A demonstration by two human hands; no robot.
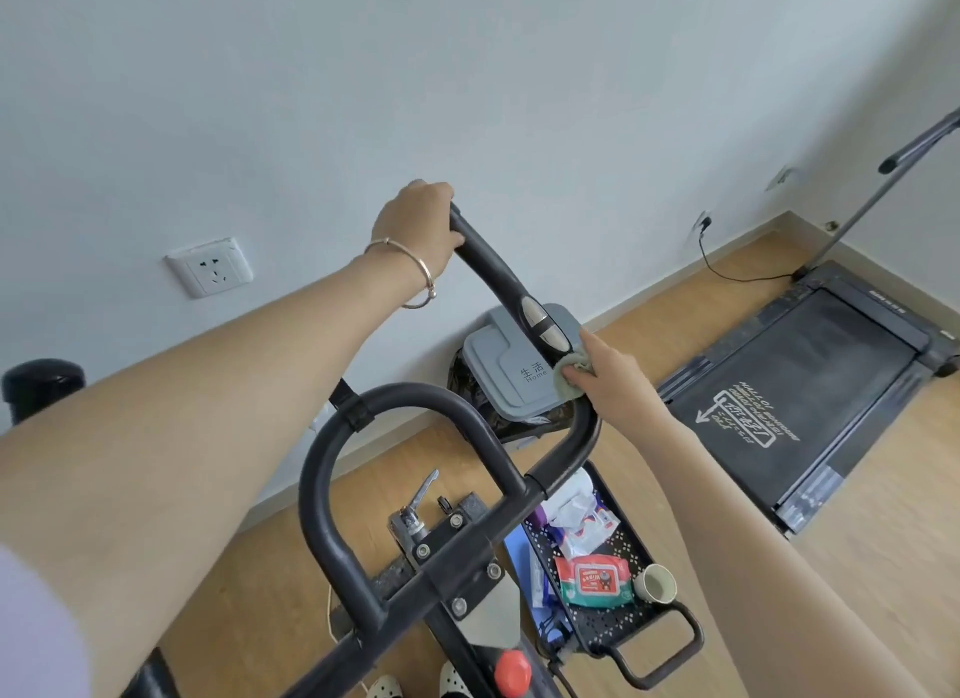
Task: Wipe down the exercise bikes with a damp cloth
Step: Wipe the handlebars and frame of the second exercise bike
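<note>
The exercise bike's black handlebar (400, 401) loops up through the middle of the view, with its right bar (493, 266) rising toward the wall. My left hand (418, 224) grips the top end of that bar. Lower on the same bar, just below the silver pulse sensors (543, 323), my right hand (608, 372) holds a small pale green cloth (719, 380) pressed against the grip. A red knob (511, 669) sits on the frame at the bottom.
A grey lidded bin (511, 380) with a black liner stands by the wall behind the bar. A black tray cart (602, 557) holds a wipes pack (595, 578) and a cup (654, 583). A treadmill (795, 385) lies on the wooden floor at right.
</note>
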